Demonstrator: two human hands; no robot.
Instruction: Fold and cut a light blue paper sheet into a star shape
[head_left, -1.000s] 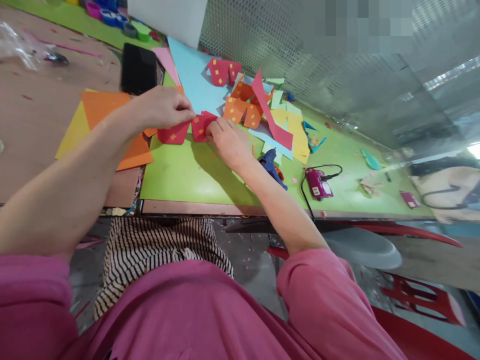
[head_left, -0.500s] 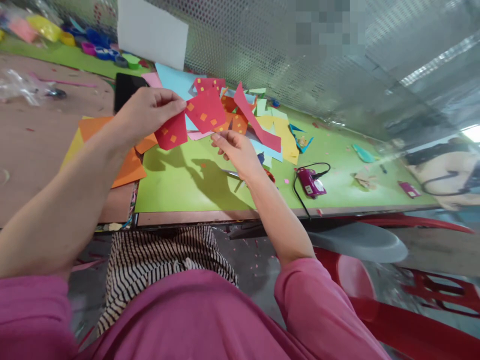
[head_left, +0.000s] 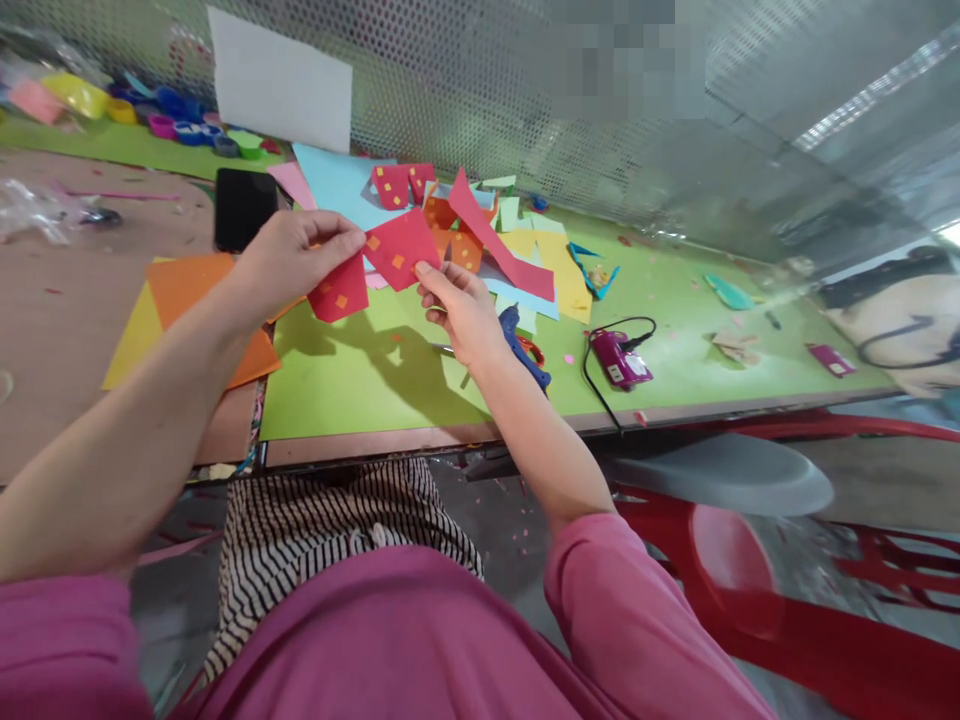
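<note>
A red paper bow (head_left: 403, 246) dotted with small orange squares is held above the green table cover. My left hand (head_left: 315, 248) pinches its narrow middle, with one half hanging below the fingers. The thumb and fingers of my right hand (head_left: 459, 303) are closed on the lower edge of its right half. Behind it lie another red paper bow (head_left: 392, 186) with yellow squares and an orange dotted paper piece (head_left: 465, 252). A bent red paper strip (head_left: 487, 228) rests just beyond my right hand. Scissors with orange handles (head_left: 534, 350) are partly hidden by my right forearm.
A blue tool (head_left: 523, 352) lies by the scissors. Orange sheets (head_left: 191, 285) and a black phone (head_left: 244, 208) are on the left. A purple device (head_left: 621, 360) with a black cable sits near the table edge. A white board (head_left: 281, 85) leans against the mesh.
My right hand now grips the red bow's lower edge more fully, its thumb on the paper. The view has shifted slightly, uncovering more of the blue tool.
</note>
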